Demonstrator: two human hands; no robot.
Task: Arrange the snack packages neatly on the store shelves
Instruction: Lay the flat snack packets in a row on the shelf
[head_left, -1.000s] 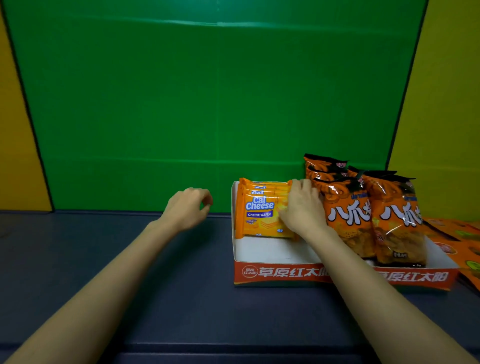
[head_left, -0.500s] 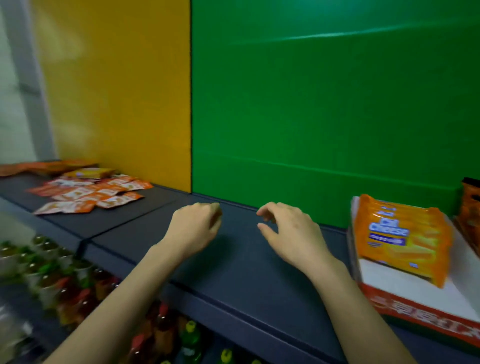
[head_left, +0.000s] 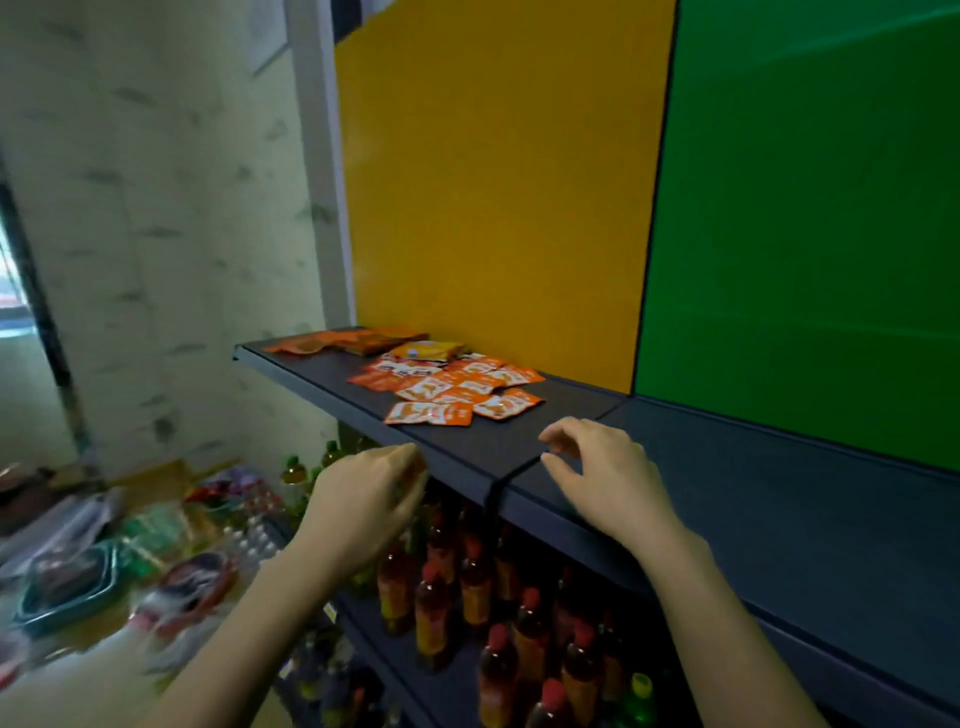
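Small flat orange snack sachets (head_left: 457, 391) are lying scattered, some overlapping, on the dark grey metal shelf (head_left: 779, 499) at centre frame, in front of the yellow back panel (head_left: 493, 182). A yellow packet (head_left: 429, 350) is sitting behind them. The left hand (head_left: 369, 501) is hovering just below the shelf's front edge, fingers loosely curled and holding nothing. The right hand (head_left: 608, 478) is hovering over the edge, fingers spread and relaxed. Red-capped drink bottles (head_left: 467, 597) are standing on the shelf below.
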